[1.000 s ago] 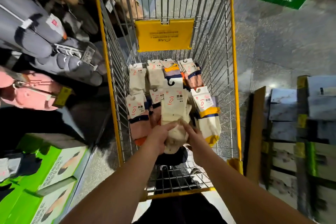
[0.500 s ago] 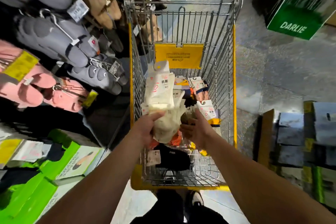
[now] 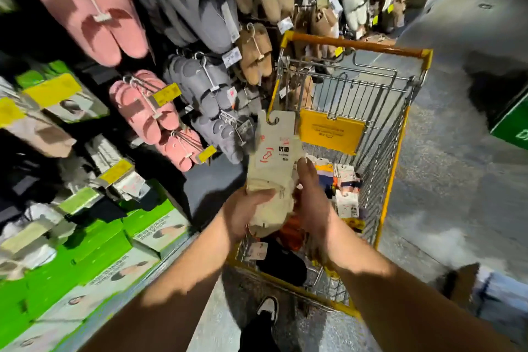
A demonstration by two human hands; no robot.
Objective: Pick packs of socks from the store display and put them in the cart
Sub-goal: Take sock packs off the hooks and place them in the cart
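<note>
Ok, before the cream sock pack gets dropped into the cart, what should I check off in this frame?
1. Pack held: ok. The left hand grips the lower part of the cream pack.
2. Right hand supporting: ok, it lies against the pack's right edge; whether its fingers curl behind the pack, cannot tell.
3. Pack over the cart: not ok. It hangs at the cart's near left corner, partly outside the rim.
4. Room in the basket: ok. Other packs lie low inside, wire walls free above them.
5. Card hook clear of the hanging slippers: cannot tell, they overlap in this view.
</note>
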